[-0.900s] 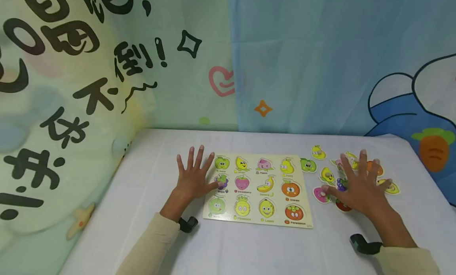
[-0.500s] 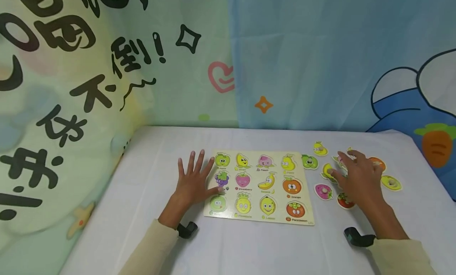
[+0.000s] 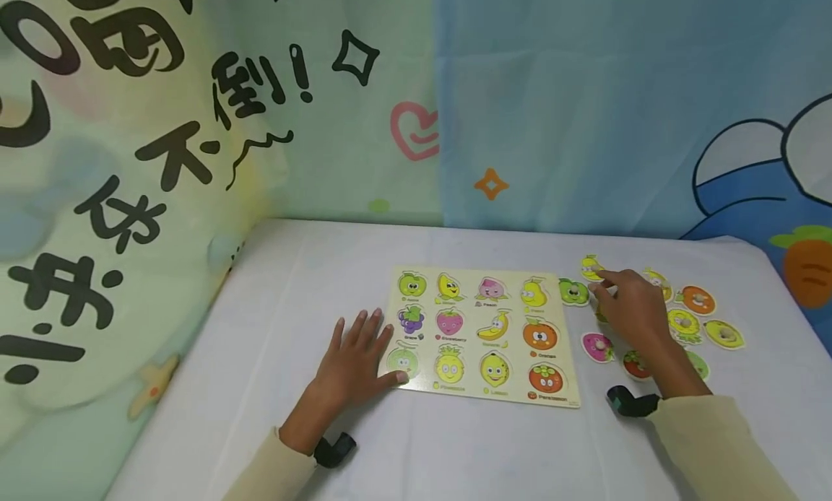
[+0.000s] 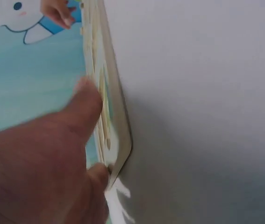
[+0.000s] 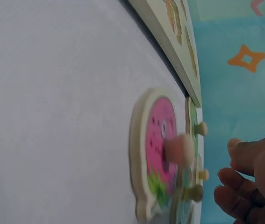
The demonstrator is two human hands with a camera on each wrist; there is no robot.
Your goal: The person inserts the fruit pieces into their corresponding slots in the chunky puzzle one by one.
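A pale wooden fruit puzzle board (image 3: 474, 335) lies flat on the white table. My left hand (image 3: 354, 360) is spread at the board's left edge, its thumb over the lower left corner beside the melon picture. The left wrist view shows that thumb (image 4: 88, 105) along the board's side. My right hand (image 3: 630, 306) reaches over the loose pieces, thumb and index finger slightly apart at the pear piece (image 3: 590, 267). A green apple piece (image 3: 574, 292) sits just left of it. In the right wrist view, nothing shows between the fingers; a pink strawberry piece (image 5: 158, 140) with a knob stands nearer.
Right of the board lie more knobbed pieces: an orange (image 3: 697, 299), a pineapple (image 3: 684, 324), a lemon (image 3: 724, 334), a persimmon (image 3: 633, 365) and several others, some partly under the right forearm. A printed cloth backdrop (image 3: 565, 111) rises behind the table.
My right hand has gone from spread over the pieces to reaching up and left to the pear piece, fingers bent inward. My left hand has slid slightly down along the board's left edge.
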